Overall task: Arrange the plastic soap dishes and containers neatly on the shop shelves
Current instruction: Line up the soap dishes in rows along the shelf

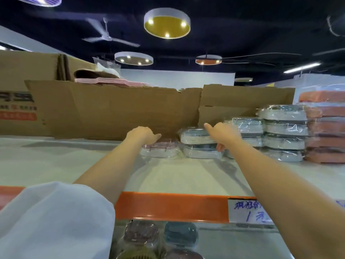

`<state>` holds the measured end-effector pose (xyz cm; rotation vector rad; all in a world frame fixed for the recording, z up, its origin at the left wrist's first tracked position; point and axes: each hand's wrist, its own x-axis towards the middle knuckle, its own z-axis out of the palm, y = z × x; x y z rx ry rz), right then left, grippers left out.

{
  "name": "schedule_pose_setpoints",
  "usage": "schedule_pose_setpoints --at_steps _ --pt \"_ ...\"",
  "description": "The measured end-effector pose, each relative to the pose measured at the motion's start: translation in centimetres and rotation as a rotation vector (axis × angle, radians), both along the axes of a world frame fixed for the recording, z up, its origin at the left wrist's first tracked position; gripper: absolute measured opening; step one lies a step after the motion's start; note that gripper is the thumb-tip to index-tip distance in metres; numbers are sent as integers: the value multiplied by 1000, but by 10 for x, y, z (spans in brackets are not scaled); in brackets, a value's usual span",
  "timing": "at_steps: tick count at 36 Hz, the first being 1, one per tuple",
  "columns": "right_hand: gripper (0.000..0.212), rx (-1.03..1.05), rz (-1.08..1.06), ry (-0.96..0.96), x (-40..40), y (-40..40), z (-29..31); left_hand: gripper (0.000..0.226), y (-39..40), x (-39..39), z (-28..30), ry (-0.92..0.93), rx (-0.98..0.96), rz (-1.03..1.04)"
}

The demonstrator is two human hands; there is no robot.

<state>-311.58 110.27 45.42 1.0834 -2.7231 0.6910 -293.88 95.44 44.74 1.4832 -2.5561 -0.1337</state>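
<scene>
White sleeve (56, 219) nearest, low on the left arm. Beyond both hands, cardboard wall (115, 111). Under the left hand (142, 135), fingers curled down upon it, pink soap dish (160, 149). Right hand (223, 135) against wrapped grey dishes (199, 144), thumb out, grip unclear.

A single wide-angle view is taken from the person's head, at about the level of the upper shelf (186, 176) and facing forward across it. The shelf is seen close, within arm's reach. The ceiling is taken in across the top of the frame.
</scene>
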Motion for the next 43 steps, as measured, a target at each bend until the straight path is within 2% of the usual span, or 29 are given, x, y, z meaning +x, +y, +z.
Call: schedule_pose_setpoints --at_steps 5,10,13,17,21,24,27,30,32,34,37,39,43 --pt "65 -72 13 -209 1 -7 -5 70 2 -2 -6 -5 178 40" --pt "64 -173 56 -476 5 -4 -5 65 9 -5 -3 -7 211 23" --pt "65 -197 74 -499 6 -4 -8 65 6 -8 -5 16 228 8" --pt "67 -246 81 -539 6 -3 -9 71 3 -4 -7 187 234 15" --pt "70 -279 88 -584 8 1 -8 102 0 -2 -7 333 255 108" --pt "68 -295 86 -573 12 6 -8 111 3 -1 -7 403 233 137" --pt "66 -346 102 -620 14 10 -10 108 13 1 -4 376 145 156" --pt "64 -431 114 -707 16 17 -12 91 24 8 0 290 64 140" --pt "56 -480 158 -760 20 25 -12 83 31 13 0 314 56 140" --pt "50 -507 207 -807 26 33 -12 89 38 18 0 427 121 170" --pt "49 -534 264 -829 33 44 -14 113 53 23 -4 752 306 148" --pt "36 -545 319 -829 40 53 -17 112 63 26 -8 894 321 133" --pt "20 -587 373 -832 55 75 -25 102 85 40 -17 1006 273 117"
